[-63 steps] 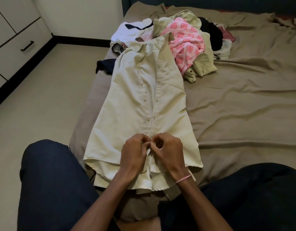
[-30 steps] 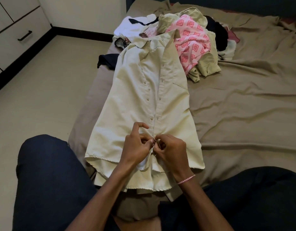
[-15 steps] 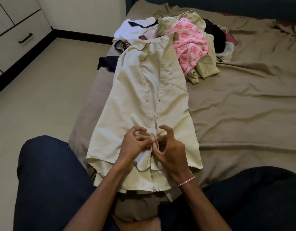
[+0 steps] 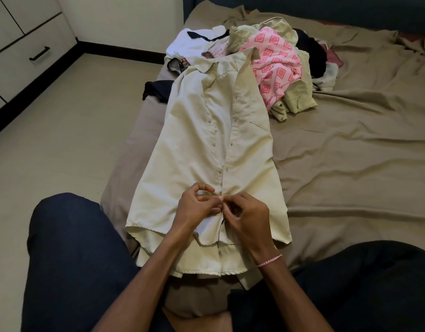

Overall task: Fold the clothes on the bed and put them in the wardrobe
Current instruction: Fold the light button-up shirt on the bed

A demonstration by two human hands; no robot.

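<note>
A cream button-up shirt (image 4: 194, 144) lies flat along the left side of the bed (image 4: 350, 176), collar away from me. My left hand (image 4: 197, 206) and my right hand (image 4: 248, 213) meet at the shirt's front placket near the hem. Both pinch the fabric at a low button, fingertips touching. Behind the collar sits a heap of clothes (image 4: 273, 58) with a pink patterned piece, olive, white and black garments.
My knees in dark trousers (image 4: 72, 255) frame the near edge of the bed. White wardrobe drawers (image 4: 27, 51) with a black handle stand at the far left across a beige floor (image 4: 51, 140). A dark garment (image 4: 156, 91) hangs off the bed's left edge.
Both hands have stayed at the lower placket, fingers shifting as they work a button. They moved slightly up the shirt. The shirt itself has not moved.
</note>
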